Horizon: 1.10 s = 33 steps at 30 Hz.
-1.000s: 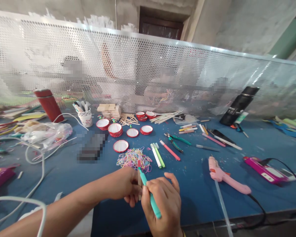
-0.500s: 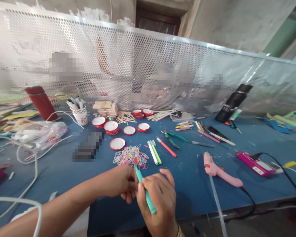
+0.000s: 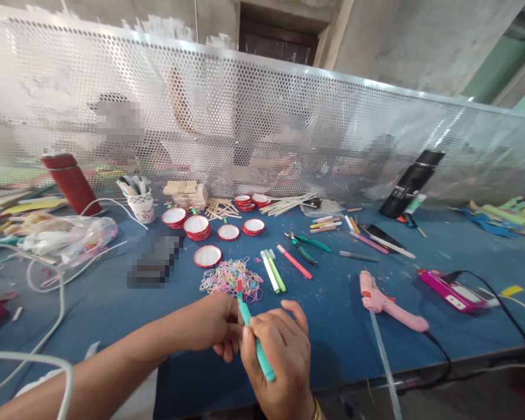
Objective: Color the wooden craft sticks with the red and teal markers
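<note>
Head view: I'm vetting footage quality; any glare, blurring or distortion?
Head view: bright streaks on the perforated panel; blocky pixelation over the dark slab; red flask and black flask lean outward, probably lens distortion; teal marker reasonably clear.

The left forearm (image 3: 126, 361) is bare along its visible length, wrist included. The left hand (image 3: 225, 329) and right hand (image 3: 282, 350) are ungloved. The right wrist carries a narrow gold-coloured band (image 3: 317, 410), partly visible by the tabletop's (image 3: 341, 326) near edge; its type is indeterminable.
</note>
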{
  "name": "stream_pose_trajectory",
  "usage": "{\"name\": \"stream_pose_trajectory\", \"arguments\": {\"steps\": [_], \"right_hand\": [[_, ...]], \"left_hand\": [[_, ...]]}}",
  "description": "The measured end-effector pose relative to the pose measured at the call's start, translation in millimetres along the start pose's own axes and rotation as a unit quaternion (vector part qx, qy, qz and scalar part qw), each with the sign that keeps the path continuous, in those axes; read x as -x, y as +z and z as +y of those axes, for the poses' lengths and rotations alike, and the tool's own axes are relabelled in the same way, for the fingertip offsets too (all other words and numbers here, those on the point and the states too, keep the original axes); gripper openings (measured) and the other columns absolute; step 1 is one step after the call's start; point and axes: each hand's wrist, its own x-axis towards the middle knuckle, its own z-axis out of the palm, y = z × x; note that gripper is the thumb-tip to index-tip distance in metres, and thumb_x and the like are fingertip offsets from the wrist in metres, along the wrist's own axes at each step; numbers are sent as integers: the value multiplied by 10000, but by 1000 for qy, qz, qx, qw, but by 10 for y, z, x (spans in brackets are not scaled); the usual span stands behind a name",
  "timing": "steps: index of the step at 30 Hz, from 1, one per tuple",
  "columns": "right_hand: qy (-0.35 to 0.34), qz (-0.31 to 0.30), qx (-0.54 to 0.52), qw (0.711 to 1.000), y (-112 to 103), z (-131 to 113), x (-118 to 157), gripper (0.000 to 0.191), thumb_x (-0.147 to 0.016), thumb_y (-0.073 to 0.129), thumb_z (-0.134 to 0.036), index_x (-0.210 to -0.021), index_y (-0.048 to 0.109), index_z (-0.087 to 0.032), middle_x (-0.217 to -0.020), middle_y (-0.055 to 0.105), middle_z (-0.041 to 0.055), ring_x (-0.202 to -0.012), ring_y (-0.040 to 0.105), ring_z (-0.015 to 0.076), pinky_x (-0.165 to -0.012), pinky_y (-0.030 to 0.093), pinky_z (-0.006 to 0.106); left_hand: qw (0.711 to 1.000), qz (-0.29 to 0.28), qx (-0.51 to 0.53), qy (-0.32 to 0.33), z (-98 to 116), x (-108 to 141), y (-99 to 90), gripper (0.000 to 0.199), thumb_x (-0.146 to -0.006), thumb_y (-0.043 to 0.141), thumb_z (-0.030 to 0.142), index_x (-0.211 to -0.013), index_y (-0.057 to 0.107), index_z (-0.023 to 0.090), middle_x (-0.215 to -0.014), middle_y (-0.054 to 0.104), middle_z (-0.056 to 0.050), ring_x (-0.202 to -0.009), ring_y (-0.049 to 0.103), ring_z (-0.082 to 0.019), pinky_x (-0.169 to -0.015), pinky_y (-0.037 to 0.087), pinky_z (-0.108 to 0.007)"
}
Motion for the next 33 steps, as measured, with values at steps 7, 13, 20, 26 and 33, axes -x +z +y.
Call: {"name": "stream_pose_trajectory", "arguments": {"steps": [7,13,20,26,33], "right_hand": [[25,8,9,1000,3,13,15,184,-885,526,-126,-715,516,-195,-645,569,-43,-647,523,105,-964,361,383],[0,20,-6,1000,6,4,12,139,-877,546,-125,-757,536,-194,-673,597,-39,-666,547,105,-973,365,380],[6,6,0,1000,7,6,6,155,-884,531,-132,-743,533,-198,-664,583,-44,-659,532,104,-965,362,373],[15,18,8,1000,2,15,14,175,-883,530,-123,-724,519,-196,-648,572,-42,-649,530,106,-963,368,386],[-6,7,7,1000,9,4,2,145,-884,531,-139,-753,536,-200,-665,588,-43,-667,559,107,-968,369,372]], "left_hand": [[1000,10,5,-1,2,-21,5,161,-722,517,199,-658,654,143,-581,622,3,-512,606,-106,-507,469,-197],[1000,-1,2,12,-25,-27,-6,169,-725,512,190,-669,667,152,-567,619,11,-518,611,-107,-528,487,-200],[1000,3,-3,9,-36,-24,-9,182,-727,511,185,-656,674,149,-555,619,9,-509,608,-101,-523,488,-191],[1000,5,3,8,-37,-19,4,170,-749,520,200,-673,664,150,-576,619,15,-522,618,-103,-511,478,-186],[1000,-6,2,6,-7,-6,-11,175,-726,510,184,-678,675,154,-563,622,13,-517,610,-104,-537,490,-202]]}}
